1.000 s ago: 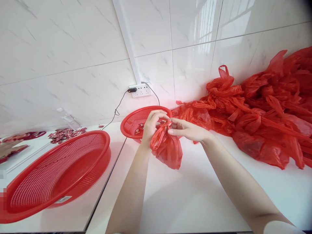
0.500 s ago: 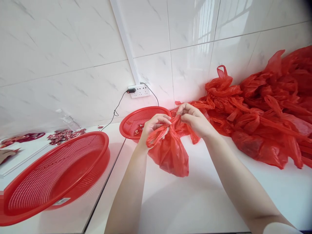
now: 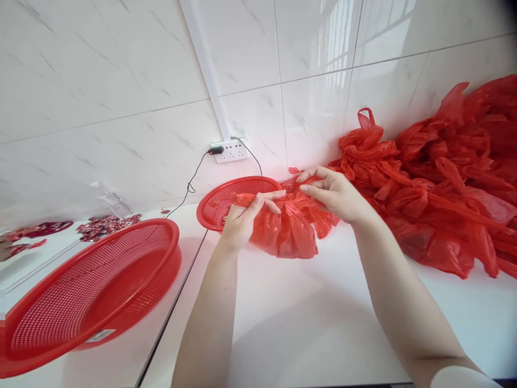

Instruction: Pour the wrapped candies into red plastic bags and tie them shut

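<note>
Surface: white bench point(image 3: 302, 323) set against a white tiled wall point(image 3: 121, 81).
Bag: one red plastic bag point(image 3: 288, 231) at the centre, between the two hands. Its body bulges toward the near side and appears to rest on the bench.
Left hand: left hand point(image 3: 242, 221) is closed on the left end of the bag's gathered top, with a strip of film pulled taut over the fingers.
Right hand: right hand point(image 3: 335, 194) pinches the right end of the same top, thumb beneath and fingers extended over it.
Axis: the gathered top runs left to right from hand to hand. Both hands touch the bag, neither nearer than the other. The right hand sits slightly farther than the left.
Far: small basket point(image 3: 218, 202) lies just behind the left hand with a few small items inside, too small to identify. A socket point(image 3: 230, 151) with a plugged cable point(image 3: 194, 180) is on the wall above it.
Left, near: large basket point(image 3: 92, 291), tilted.
Right: pile point(image 3: 440, 178) of red bags against the wall, just beside the right hand.
Far left: red pieces point(image 3: 105, 223), scattered.
</note>
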Action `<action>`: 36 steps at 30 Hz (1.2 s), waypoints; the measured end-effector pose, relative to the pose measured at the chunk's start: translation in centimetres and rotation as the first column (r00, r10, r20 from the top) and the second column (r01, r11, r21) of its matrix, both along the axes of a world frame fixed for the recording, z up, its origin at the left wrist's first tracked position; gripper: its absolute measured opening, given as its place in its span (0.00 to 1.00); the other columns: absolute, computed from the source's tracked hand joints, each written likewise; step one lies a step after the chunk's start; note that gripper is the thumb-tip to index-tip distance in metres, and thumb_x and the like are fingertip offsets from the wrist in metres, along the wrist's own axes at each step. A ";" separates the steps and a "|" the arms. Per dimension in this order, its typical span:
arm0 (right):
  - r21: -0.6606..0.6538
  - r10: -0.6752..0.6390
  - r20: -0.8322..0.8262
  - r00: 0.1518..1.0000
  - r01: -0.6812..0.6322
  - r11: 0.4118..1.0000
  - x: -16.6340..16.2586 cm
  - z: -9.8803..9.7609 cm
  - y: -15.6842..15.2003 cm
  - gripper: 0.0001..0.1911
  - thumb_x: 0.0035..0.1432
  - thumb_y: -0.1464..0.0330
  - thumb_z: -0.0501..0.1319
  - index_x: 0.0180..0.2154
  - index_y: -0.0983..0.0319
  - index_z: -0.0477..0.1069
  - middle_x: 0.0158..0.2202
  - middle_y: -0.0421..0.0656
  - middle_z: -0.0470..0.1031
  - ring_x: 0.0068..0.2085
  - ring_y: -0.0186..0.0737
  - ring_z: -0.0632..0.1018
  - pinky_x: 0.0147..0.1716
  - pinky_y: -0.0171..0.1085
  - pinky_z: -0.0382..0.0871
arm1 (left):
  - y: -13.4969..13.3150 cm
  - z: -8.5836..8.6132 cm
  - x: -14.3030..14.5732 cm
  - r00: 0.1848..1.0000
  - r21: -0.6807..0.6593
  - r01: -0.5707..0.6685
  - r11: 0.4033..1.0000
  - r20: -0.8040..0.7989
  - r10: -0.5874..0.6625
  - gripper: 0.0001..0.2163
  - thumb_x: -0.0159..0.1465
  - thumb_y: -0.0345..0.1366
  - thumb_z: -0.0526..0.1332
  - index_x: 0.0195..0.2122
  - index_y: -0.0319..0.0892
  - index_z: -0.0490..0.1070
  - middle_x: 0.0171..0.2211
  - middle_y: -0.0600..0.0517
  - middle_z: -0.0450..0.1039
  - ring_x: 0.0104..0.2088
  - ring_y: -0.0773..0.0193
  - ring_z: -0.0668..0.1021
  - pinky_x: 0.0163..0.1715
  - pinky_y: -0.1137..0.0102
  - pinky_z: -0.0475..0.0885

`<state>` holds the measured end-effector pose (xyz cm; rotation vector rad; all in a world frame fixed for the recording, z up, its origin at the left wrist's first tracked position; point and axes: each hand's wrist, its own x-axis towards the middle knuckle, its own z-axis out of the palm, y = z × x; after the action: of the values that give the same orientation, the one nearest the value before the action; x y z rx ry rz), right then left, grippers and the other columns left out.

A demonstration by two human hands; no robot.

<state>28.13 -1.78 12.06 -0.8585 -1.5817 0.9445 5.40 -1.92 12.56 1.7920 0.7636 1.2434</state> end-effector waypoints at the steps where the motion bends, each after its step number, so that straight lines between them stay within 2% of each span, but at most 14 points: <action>1: -0.007 -0.014 0.006 1.000 0.014 1.000 0.7 0.2 -0.2 0.13 0.56 0.59 0.65 0.40 0.59 0.69 0.18 0.32 0.62 0.17 0.27 0.58 0.18 0.31 0.50 | 0.0 0.2 -0.4 1.000 -0.011 -0.010 1.000 0.004 0.010 0.21 0.65 0.50 0.56 0.22 0.42 0.74 0.44 0.45 0.78 0.51 0.51 0.75 0.50 0.61 0.68; 5: -0.043 -0.108 0.055 0.993 0.111 0.993 3.2 0.5 -0.6 0.12 0.56 0.61 0.65 0.40 0.59 0.69 0.21 0.35 0.67 0.19 0.29 0.64 0.19 0.32 0.55 | 0.0 0.8 -1.6 0.999 -0.092 -0.034 0.995 -0.009 0.033 0.22 0.64 0.50 0.58 0.17 0.42 0.64 0.41 0.44 0.79 0.52 0.49 0.74 0.51 0.59 0.67; 8: -0.040 -0.160 0.225 0.961 0.173 0.984 4.3 0.4 -0.8 0.10 0.56 0.62 0.64 0.40 0.58 0.71 0.19 0.35 0.65 0.19 0.31 0.63 0.19 0.33 0.56 | 0.1 0.6 -1.5 0.998 -0.155 -0.025 0.988 -0.063 0.015 0.23 0.63 0.52 0.58 0.17 0.42 0.62 0.37 0.43 0.79 0.51 0.48 0.75 0.45 0.62 0.70; 10: -0.022 -0.160 0.388 0.908 0.183 0.983 4.7 0.3 -0.7 0.09 0.55 0.63 0.64 0.39 0.57 0.73 0.18 0.35 0.63 0.19 0.31 0.62 0.18 0.33 0.55 | 0.5 0.1 -1.4 0.983 -0.221 0.027 0.975 -0.170 -0.065 0.23 0.63 0.52 0.59 0.17 0.42 0.65 0.36 0.44 0.78 0.50 0.50 0.76 0.42 0.65 0.72; 13: 0.018 -0.163 0.579 0.799 0.187 0.982 4.6 -0.2 -0.1 0.06 0.54 0.63 0.65 0.33 0.58 0.75 0.22 0.38 0.68 0.21 0.34 0.66 0.20 0.35 0.58 | 1.4 -1.0 -1.4 0.888 -0.306 0.107 0.946 -0.399 -0.230 0.19 0.61 0.51 0.61 0.20 0.43 0.73 0.34 0.47 0.77 0.44 0.54 0.78 0.38 0.69 0.72; 16: 0.051 -0.149 0.677 0.721 0.157 0.986 2.8 -1.4 0.6 0.13 0.51 0.59 0.67 0.22 0.59 0.71 0.26 0.43 0.72 0.25 0.37 0.71 0.22 0.37 0.61 | 2.1 -1.7 -1.7 0.783 -0.262 0.100 0.960 -0.575 -0.238 0.16 0.61 0.49 0.61 0.23 0.44 0.78 0.30 0.49 0.78 0.35 0.58 0.78 0.34 0.72 0.71; 19: 0.042 -0.030 0.724 0.689 0.000 0.999 -0.6 -3.5 1.3 0.18 0.38 0.57 0.74 0.22 0.58 0.69 0.22 0.40 0.69 0.23 0.37 0.70 0.23 0.37 0.62 | 2.1 -1.5 -1.8 0.791 -0.240 0.060 0.969 -0.581 -0.193 0.13 0.61 0.47 0.61 0.27 0.45 0.79 0.32 0.50 0.78 0.35 0.60 0.77 0.34 0.73 0.70; 21: 0.038 0.005 0.747 0.665 -0.050 0.998 -2.9 -5.1 1.9 0.22 0.28 0.63 0.78 0.24 0.57 0.68 0.20 0.37 0.67 0.21 0.36 0.68 0.21 0.38 0.62 | 1.7 -1.0 -1.9 0.807 -0.253 0.041 0.967 -0.562 -0.181 0.11 0.61 0.47 0.62 0.32 0.45 0.78 0.35 0.51 0.78 0.38 0.60 0.78 0.38 0.73 0.70; 24: 0.021 0.003 0.766 0.643 -0.030 0.999 -4.3 -6.6 2.7 0.21 0.31 0.77 0.74 0.17 0.57 0.61 0.13 0.35 0.59 0.19 0.35 0.66 0.21 0.38 0.62 | 1.4 -0.3 -2.1 0.828 -0.277 0.004 0.961 -0.539 -0.159 0.11 0.61 0.46 0.63 0.37 0.46 0.77 0.37 0.50 0.78 0.40 0.60 0.79 0.39 0.72 0.71; 27: 0.040 -0.053 0.747 0.662 0.034 0.999 -2.0 -5.6 2.6 0.19 0.37 0.83 0.67 0.16 0.59 0.62 0.13 0.36 0.61 0.20 0.35 0.68 0.24 0.38 0.64 | 1.4 -0.1 -2.6 0.847 -0.315 -0.026 0.949 -0.511 -0.146 0.13 0.59 0.48 0.64 0.38 0.45 0.76 0.39 0.49 0.78 0.40 0.59 0.80 0.37 0.72 0.72; 29: 0.094 -0.199 0.705 0.681 0.189 0.977 1.2 -3.7 1.5 0.14 0.38 0.84 0.63 0.21 0.59 0.67 0.19 0.39 0.70 0.23 0.38 0.71 0.26 0.39 0.66 | 1.5 0.0 -2.9 0.840 -0.326 -0.036 0.945 -0.522 -0.149 0.14 0.59 0.49 0.64 0.40 0.46 0.76 0.41 0.48 0.78 0.41 0.58 0.80 0.39 0.72 0.72; 32: 0.208 -0.462 0.621 0.634 0.435 0.876 7.2 -0.6 -1.0 0.16 0.45 0.79 0.58 0.37 0.59 0.71 0.34 0.46 0.77 0.34 0.48 0.76 0.34 0.44 0.69 | 1.4 0.3 -3.2 0.809 -0.314 -0.041 0.949 -0.567 -0.153 0.15 0.61 0.50 0.61 0.42 0.46 0.74 0.44 0.47 0.77 0.46 0.56 0.79 0.45 0.69 0.71; 34: 0.333 -0.829 0.356 0.431 0.771 0.543 11.3 0.4 -2.7 0.20 0.49 0.75 0.57 0.46 0.59 0.69 0.40 0.47 0.77 0.40 0.52 0.77 0.42 0.48 0.69 | 1.3 0.5 -3.1 0.769 -0.292 -0.058 0.955 -0.623 -0.144 0.16 0.62 0.52 0.59 0.43 0.47 0.73 0.45 0.48 0.77 0.48 0.56 0.78 0.49 0.66 0.70; 36: 0.312 -0.981 0.136 0.136 0.934 0.172 15.1 0.1 -3.8 0.20 0.54 0.70 0.55 0.50 0.59 0.67 0.44 0.50 0.77 0.44 0.54 0.76 0.47 0.51 0.67 | 1.3 0.7 -2.9 0.726 -0.271 -0.076 0.960 -0.675 -0.133 0.17 0.63 0.54 0.57 0.44 0.48 0.73 0.46 0.49 0.77 0.49 0.55 0.77 0.52 0.63 0.68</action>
<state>43.18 -5.53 12.13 -1.6729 -0.8871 -0.3423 2.48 -0.66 13.23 2.0077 1.2470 0.3608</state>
